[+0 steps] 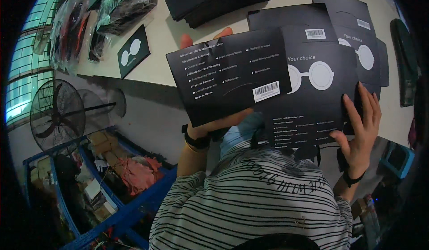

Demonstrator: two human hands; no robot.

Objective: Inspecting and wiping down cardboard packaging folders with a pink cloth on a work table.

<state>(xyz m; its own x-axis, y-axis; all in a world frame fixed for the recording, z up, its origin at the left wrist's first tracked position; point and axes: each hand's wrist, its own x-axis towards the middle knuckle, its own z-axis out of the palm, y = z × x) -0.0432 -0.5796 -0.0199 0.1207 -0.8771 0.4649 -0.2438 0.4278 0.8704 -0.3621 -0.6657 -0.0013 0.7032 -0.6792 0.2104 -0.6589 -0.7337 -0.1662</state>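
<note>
Black card sleeve point(228, 78) was held up above the table edge point(147, 78), pinched in the left hand point(210, 127). Right hand point(359, 125) gripped another flat sleeve point(313, 102) just right of it. Looked mid-sorting; next move likely needs a clean single-sleeve separation.

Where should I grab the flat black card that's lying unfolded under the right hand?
Probably by its near right edge, coming from the right. The unfolded black card lies flat and thin, its right edge juts past the table where the right hand already pinches it. The left side is covered by the folded card in the left hand.
</note>
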